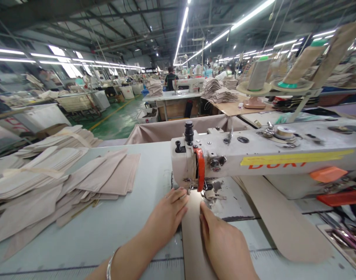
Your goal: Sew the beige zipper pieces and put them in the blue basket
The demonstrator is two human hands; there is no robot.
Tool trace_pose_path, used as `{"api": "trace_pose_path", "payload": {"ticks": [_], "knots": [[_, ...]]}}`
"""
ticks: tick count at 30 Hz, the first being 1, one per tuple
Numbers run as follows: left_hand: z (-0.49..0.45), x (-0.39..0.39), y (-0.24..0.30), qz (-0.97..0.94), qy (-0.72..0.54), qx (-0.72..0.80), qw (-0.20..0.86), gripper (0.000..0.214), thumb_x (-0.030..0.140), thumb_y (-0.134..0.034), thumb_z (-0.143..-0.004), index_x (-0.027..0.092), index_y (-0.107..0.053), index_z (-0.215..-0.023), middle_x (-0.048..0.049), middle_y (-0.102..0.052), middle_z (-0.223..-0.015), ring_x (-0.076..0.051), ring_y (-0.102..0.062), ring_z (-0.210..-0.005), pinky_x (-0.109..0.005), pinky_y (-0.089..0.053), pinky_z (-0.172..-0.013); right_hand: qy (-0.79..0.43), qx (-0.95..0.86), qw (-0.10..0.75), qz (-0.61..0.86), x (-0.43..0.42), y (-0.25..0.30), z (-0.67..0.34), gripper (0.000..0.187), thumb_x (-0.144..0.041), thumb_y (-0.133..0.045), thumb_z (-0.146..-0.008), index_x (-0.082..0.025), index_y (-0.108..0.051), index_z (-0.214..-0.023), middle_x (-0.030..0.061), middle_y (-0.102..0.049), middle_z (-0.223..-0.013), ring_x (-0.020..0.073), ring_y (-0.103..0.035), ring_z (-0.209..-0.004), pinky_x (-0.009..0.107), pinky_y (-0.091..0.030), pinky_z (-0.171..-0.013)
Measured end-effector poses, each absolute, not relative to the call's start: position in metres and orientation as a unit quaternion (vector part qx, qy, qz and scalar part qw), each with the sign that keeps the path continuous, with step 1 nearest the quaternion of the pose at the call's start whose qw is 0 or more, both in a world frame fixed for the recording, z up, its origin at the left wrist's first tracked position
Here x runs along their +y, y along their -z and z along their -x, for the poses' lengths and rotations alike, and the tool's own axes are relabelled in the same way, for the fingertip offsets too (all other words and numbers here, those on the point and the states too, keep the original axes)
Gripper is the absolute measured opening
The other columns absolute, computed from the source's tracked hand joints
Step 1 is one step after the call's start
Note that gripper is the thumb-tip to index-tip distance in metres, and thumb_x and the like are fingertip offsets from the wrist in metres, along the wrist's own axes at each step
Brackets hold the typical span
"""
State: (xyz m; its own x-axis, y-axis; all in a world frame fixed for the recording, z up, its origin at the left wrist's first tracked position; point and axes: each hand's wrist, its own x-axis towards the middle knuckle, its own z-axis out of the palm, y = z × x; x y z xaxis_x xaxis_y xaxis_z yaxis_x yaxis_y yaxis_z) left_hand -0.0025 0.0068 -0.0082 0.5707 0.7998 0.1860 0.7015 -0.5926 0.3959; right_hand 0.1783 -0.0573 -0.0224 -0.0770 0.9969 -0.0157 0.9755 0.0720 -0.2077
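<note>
A narrow beige fabric strip [193, 217] runs from the near table edge up under the needle of a white sewing machine [253, 157]. My left hand [166, 216] lies flat on the strip's left edge, fingers stretched toward the presser foot. My right hand [223, 241] rests flat on the strip's right edge, fingers extended just short of the needle plate. Neither hand grips anything. A silver bangle [110, 264] sits on my left wrist.
Stacks of cut beige pieces [64, 179] cover the table's left side. A long beige piece [283, 221] lies under the machine arm at right. Thread cones [258, 74] stand behind the machine. Scissors and tools [345, 233] lie at far right. Other workers sit at distant tables.
</note>
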Motion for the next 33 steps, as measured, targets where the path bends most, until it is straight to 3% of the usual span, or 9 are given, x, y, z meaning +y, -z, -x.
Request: {"api": "trace_pose_path", "payload": {"ticks": [7, 10, 13, 17, 21, 27, 29, 31, 33], "knots": [[-0.003, 0.003, 0.005, -0.863, -0.192, 0.429, 0.186, 0.034, 0.018, -0.048, -0.097, 0.020, -0.060, -0.129, -0.0084, -0.056, -0.138, -0.023, -0.046, -0.134, -0.042, -0.029, -0.119, -0.087, -0.736, 0.043, 0.669, -0.054, 0.023, -0.179, 0.049, -0.015, -0.033, -0.097, -0.015, -0.043, -0.144, 0.0117, -0.073, -0.096, 0.0246, -0.071, -0.074, 0.031, -0.048, -0.054], [0.010, 0.007, -0.006, -0.871, -0.189, 0.411, 0.191, 0.032, 0.022, -0.047, -0.099, 0.024, -0.062, -0.127, -0.0045, -0.060, -0.134, -0.019, -0.052, -0.129, -0.033, -0.036, -0.114, -0.064, -0.755, 0.055, 0.650, -0.053, 0.034, -0.187, 0.046, -0.020, -0.034, -0.097, -0.015, -0.048, -0.141, 0.0100, -0.073, -0.090, 0.0255, -0.071, -0.070, 0.032, -0.048, -0.050], [0.057, 0.023, -0.023, -0.837, -0.158, 0.520, 0.066, 0.028, 0.025, -0.047, -0.099, 0.028, -0.065, -0.120, 0.0000, -0.067, -0.123, -0.015, -0.060, -0.116, -0.024, -0.044, -0.104, 0.003, -0.789, 0.144, 0.597, -0.049, 0.052, -0.199, 0.039, -0.028, -0.036, -0.098, -0.020, -0.057, -0.131, 0.0079, -0.073, -0.096, 0.0236, -0.071, -0.073, 0.032, -0.053, -0.053], [0.147, 0.047, -0.044, -0.705, -0.155, 0.686, -0.091, 0.028, 0.017, -0.051, -0.091, 0.010, -0.065, -0.115, -0.0184, -0.065, -0.119, -0.031, -0.059, -0.115, -0.046, -0.041, -0.102, 0.103, -0.818, 0.254, 0.506, -0.042, 0.070, -0.212, 0.035, -0.030, -0.037, -0.098, -0.018, -0.059, -0.123, 0.0085, -0.069, -0.103, 0.0204, -0.069, -0.085, 0.030, -0.057, -0.068], [0.203, 0.055, -0.058, -0.663, -0.113, 0.729, -0.131, 0.018, 0.013, -0.055, -0.083, 0.013, -0.070, -0.094, -0.0139, -0.071, -0.091, -0.030, -0.067, -0.089, -0.040, -0.049, -0.084, 0.162, -0.833, 0.267, 0.457, -0.039, 0.070, -0.216, 0.038, -0.016, -0.037, -0.092, -0.014, -0.059, -0.122, 0.0107, -0.066, -0.102, 0.0213, -0.066, -0.087, 0.031, -0.057, -0.072], [0.165, 0.024, -0.090, -0.712, -0.133, 0.657, -0.211, 0.025, 0.016, -0.041, -0.092, 0.014, -0.063, -0.104, -0.0135, -0.064, -0.106, -0.030, -0.056, -0.108, -0.041, -0.041, -0.095, 0.164, -0.854, 0.264, 0.418, -0.039, 0.057, -0.209, 0.045, -0.008, -0.040, -0.084, -0.013, -0.058, -0.125, 0.0144, -0.057, -0.124, 0.0273, -0.058, -0.108, 0.041, -0.054, -0.085], [0.128, -0.001, -0.084, -0.776, -0.125, 0.594, -0.172, 0.019, 0.014, -0.045, -0.089, 0.016, -0.063, -0.096, -0.0102, -0.063, -0.099, -0.026, -0.058, -0.098, -0.037, -0.044, -0.088, 0.141, -0.860, 0.252, 0.420, -0.037, 0.053, -0.207, 0.051, -0.004, -0.040, -0.083, -0.014, -0.054, -0.131, 0.0130, -0.055, -0.129, 0.0273, -0.054, -0.112, 0.041, -0.053, -0.087], [0.092, -0.025, -0.069, -0.823, -0.072, 0.563, -0.039, 0.011, 0.016, -0.050, -0.086, 0.018, -0.061, -0.085, -0.0052, -0.061, -0.087, -0.021, -0.059, -0.077, -0.031, -0.046, -0.072, 0.100, -0.868, 0.233, 0.426, -0.033, 0.050, -0.206, 0.057, 0.001, -0.041, -0.081, -0.018, -0.053, -0.133, 0.0096, -0.055, -0.129, 0.0259, -0.053, -0.113, 0.041, -0.051, -0.090], [0.068, -0.038, -0.051, -0.839, -0.051, 0.532, 0.103, 0.010, 0.026, -0.056, -0.089, 0.019, -0.062, -0.084, -0.0016, -0.061, -0.082, -0.018, -0.059, -0.073, -0.029, -0.046, -0.068, 0.056, -0.876, 0.214, 0.428, -0.027, 0.045, -0.207, 0.057, 0.002, -0.043, -0.079, -0.022, -0.055, -0.129, 0.0066, -0.058, -0.124, 0.0248, -0.053, -0.111, 0.041, -0.050, -0.091]]}}
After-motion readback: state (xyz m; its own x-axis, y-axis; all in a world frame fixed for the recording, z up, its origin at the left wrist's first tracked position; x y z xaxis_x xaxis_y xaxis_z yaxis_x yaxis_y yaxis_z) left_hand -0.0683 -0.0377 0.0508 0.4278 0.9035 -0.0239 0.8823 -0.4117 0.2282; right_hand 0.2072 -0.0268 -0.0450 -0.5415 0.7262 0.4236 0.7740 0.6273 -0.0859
